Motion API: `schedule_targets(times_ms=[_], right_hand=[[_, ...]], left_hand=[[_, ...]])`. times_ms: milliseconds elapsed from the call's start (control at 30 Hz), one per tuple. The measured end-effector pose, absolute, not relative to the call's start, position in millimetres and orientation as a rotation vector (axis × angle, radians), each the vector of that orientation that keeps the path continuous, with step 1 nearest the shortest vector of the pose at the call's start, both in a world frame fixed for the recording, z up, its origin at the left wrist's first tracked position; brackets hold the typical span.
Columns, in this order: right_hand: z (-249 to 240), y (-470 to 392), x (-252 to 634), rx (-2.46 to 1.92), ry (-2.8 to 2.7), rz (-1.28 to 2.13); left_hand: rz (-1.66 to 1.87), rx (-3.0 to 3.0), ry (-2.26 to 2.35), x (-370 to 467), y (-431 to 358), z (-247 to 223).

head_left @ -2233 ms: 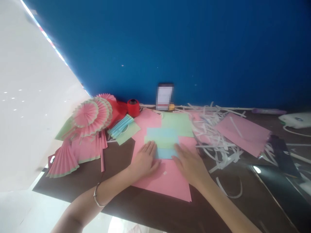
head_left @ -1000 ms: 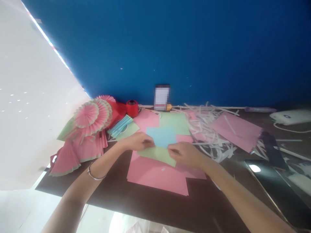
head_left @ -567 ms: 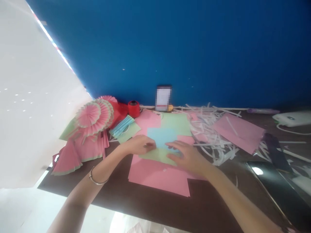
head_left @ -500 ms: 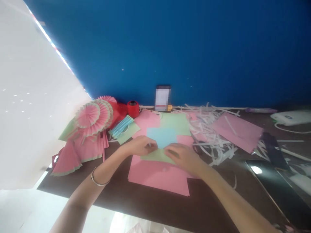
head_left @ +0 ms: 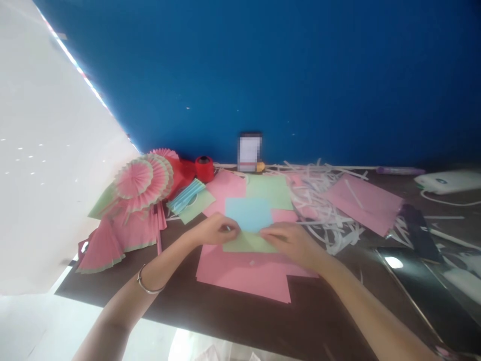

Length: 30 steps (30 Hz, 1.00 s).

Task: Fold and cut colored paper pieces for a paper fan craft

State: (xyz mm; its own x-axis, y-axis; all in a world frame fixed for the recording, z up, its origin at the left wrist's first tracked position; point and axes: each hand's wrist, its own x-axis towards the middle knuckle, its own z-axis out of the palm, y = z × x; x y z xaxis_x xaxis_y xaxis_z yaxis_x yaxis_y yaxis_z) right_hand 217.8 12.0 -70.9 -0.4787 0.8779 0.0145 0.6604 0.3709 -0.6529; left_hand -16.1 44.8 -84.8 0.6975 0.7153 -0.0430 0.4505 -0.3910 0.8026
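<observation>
In the head view, a light-blue sheet of paper [head_left: 248,213] lies mid-table, with a light-green paper strip [head_left: 250,242] along its near edge. At the left end of the border between these colours, my left hand [head_left: 218,228] is closed, thumb and fingertips pinching the paper. My right hand [head_left: 287,236] pinches the same border at its right end. Whether blue and green are one sheet or two, I cannot tell. Beneath them are larger pink sheets [head_left: 242,281], and another green sheet [head_left: 268,188] lies just beyond.
Pleated pink-and-green paper fans [head_left: 137,183] crowd the left, near a red tape roll [head_left: 204,169] and a pleated blue paper [head_left: 187,195]. White paper strips [head_left: 319,200] are heaped on the right, beside a pink sheet [head_left: 364,203] and a dark phone-like slab [head_left: 424,296].
My right hand has shifted slightly along the paper's border, and the green strip now shows more squarely. My left hand keeps its pinch. The whole view has drifted a little.
</observation>
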Motion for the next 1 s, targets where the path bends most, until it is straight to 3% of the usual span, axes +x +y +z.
schedule_targets(times_ms=[200,400,733,1000], right_hand=[[-66.2,11.0,236.6,-1.357,-2.203,0.940],[-72.6,7.2,260.8,-1.492,-1.956,0.837],[-65.1,5.7,226.5,-1.533,-1.946,1.057],[-72.0,9.7,224.3,-1.542,-1.838,1.114]], left_hand=[[0.458,1.910,0.934,-37.6,40.1,-99.2],[0.531,1.624,1.170,-73.9,36.5,-118.4],[0.721,1.705,1.106,-11.0,20.7,-98.8],[0.799,1.722,1.055,-13.7,22.4,-105.2]])
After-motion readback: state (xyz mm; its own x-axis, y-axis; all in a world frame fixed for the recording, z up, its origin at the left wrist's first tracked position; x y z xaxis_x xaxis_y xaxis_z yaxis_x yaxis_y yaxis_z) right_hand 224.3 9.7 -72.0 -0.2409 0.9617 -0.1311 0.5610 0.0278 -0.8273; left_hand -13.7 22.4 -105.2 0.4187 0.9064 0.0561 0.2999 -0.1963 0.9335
